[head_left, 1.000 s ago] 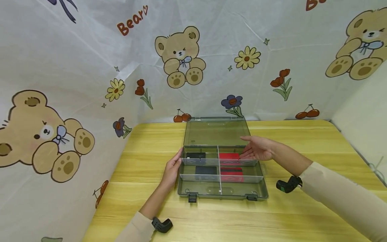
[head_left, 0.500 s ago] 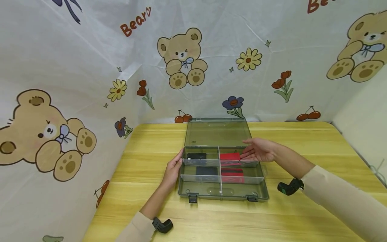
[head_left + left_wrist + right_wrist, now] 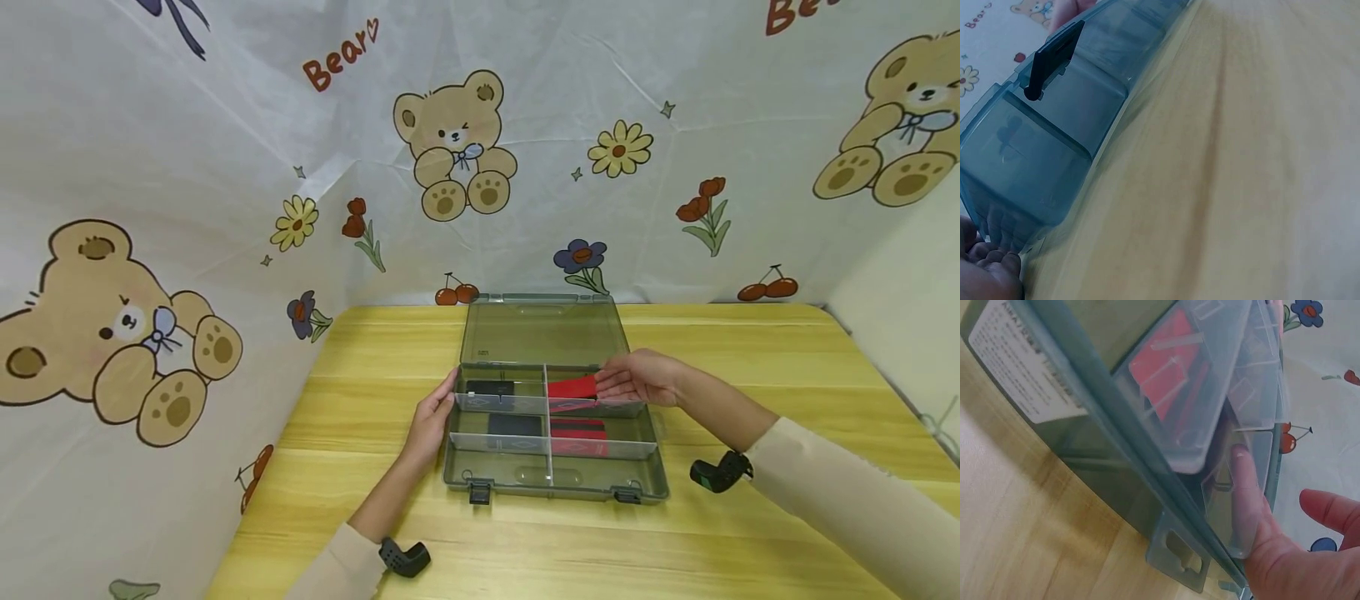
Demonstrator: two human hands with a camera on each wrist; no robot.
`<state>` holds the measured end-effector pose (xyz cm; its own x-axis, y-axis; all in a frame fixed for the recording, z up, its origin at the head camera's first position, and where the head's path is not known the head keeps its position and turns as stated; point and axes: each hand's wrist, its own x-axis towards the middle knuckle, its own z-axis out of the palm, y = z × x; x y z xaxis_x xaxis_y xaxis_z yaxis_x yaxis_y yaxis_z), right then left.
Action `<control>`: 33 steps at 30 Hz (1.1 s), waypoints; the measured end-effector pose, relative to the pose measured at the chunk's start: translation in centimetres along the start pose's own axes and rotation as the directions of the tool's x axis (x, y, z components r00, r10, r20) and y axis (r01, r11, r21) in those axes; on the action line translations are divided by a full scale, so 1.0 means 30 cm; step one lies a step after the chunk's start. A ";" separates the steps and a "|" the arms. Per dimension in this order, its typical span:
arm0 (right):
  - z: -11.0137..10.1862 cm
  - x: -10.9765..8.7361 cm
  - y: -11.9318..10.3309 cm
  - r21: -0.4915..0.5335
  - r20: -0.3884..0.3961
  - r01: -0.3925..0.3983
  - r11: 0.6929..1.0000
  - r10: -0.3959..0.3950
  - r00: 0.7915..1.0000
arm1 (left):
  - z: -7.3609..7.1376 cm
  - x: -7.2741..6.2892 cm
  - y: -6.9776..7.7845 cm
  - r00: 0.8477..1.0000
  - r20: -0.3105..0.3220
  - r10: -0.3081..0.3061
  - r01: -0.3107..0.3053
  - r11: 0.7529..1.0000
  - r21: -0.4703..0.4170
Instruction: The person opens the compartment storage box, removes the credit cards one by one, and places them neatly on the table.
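Observation:
A green-tinted clear plastic organizer case (image 3: 495, 479) lies with its lid (image 3: 543, 333) folded back. My left hand (image 3: 429, 421) grips its left side; in the left wrist view the curled fingers (image 3: 997, 259) meet the case's corner. My right hand (image 3: 648, 379) reaches into the back right compartment, fingers extended at the right end of a flat red card-like piece (image 3: 570, 388), which slants up toward them. In the right wrist view the thumb stands apart from the fingers. Another red piece with a dark stripe (image 3: 579, 427) lies in the middle right compartment.
A black flat piece (image 3: 489, 389) lies in the back left compartment, a dark blue one (image 3: 516, 425) in the middle left. Clear dividers (image 3: 615, 448) separate the compartments. Two latches hang at the front, including the left latch (image 3: 480, 493). A bear-print cloth (image 3: 525, 250) stands behind the wooden table (image 3: 570, 550).
My right thumb has come down closer to the fingers, and the right end of the back red piece has risen. My left hand stays on the case.

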<state>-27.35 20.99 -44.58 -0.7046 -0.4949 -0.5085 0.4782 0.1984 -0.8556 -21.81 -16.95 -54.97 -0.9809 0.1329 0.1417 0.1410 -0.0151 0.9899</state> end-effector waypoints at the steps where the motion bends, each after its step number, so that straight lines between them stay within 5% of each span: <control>1: 0.001 0.001 0.002 -0.002 -0.009 0.008 1.000 -0.008 1.000 | 0.000 0.000 -0.001 1.000 0.001 0.001 -0.001 1.000 0.003; 25: 0.045 0.049 0.024 -0.032 -0.225 -0.011 0.999 0.003 0.974 | 0.003 0.001 0.004 1.000 0.001 0.008 -0.008 1.000 0.004; 33: 0.066 0.038 0.032 -0.108 -0.275 0.059 0.992 -0.087 0.957 | 0.000 0.003 0.000 1.000 -0.001 0.003 -0.003 1.000 -0.009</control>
<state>-26.66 18.94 -45.80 -0.8605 -0.2582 -0.4393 0.3765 0.2586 -0.8896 -21.89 -16.94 -54.95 -0.9806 0.1320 0.1449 0.1430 -0.0240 0.9894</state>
